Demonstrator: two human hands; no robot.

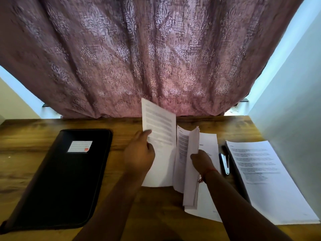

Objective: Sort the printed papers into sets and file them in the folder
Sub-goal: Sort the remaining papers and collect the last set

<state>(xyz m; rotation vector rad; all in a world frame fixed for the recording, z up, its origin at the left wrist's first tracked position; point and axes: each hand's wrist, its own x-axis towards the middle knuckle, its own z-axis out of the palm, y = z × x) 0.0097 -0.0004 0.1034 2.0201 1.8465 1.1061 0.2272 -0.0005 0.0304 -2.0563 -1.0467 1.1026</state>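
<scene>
Fingers of my left hand (139,153) pinch one printed sheet (159,136) at its near edge and lift it upright, thumb on its face. My right hand (202,161) curls its fingers round a thick sheaf of papers (191,171), fanned open like a book between the two hands.

By my reckoning the sorting is underway, not finished. Beneath the right fingers lies one flat pile (208,197); farther right of them, past a blue-and-white stapler (225,164), a second pile (265,180) sits squared on the bench (26,145). Well left of my left fingers, the black folder (66,174) lies closed, so I judge the filing not begun.

Paper is thin, white, limp, bending under its own weight. Folder looks matte, leathery, round-cornered, with a small lined label. Bench is wood-grained brown.
</scene>
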